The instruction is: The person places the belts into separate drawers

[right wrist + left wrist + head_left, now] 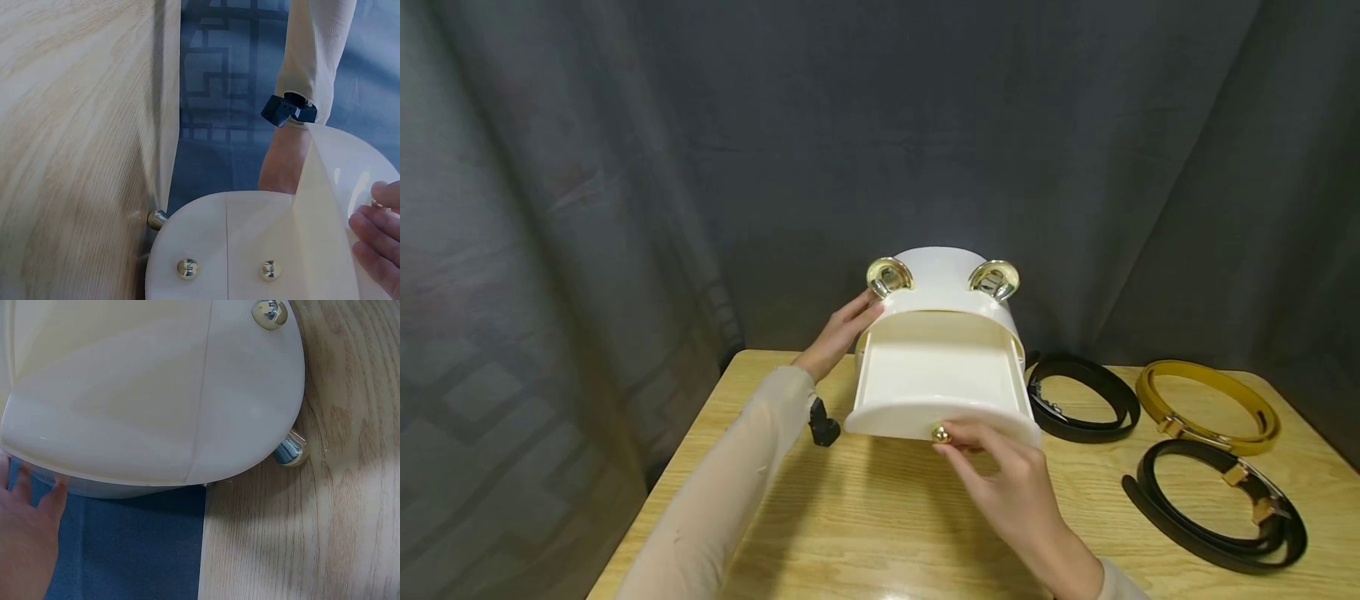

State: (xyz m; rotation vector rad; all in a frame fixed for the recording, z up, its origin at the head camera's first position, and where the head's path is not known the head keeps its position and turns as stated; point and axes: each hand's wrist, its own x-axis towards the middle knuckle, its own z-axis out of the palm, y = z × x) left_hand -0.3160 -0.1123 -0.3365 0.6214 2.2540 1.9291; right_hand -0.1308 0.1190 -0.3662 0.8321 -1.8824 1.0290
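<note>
Here the right hand's fingers curl in a pinch round the small gold knob on the front of the cream drawer, which stands pulled well out toward the near edge and shows a bare floor inside. A straight, level pull along the drawer's line looks best, so the front does not tip or bind. The left hand lies with straight, relaxed fingers pressed flat against the left wall of the round white storage box; that brace seems what stops the box sliding on the table, so the pressure should match the pull. The box sits at the far middle of the table, two gold ring handles on its top. To its right lie three coiled belts: a black belt just beside the box, a yellow belt farther right, and a dark belt nearer.
</note>
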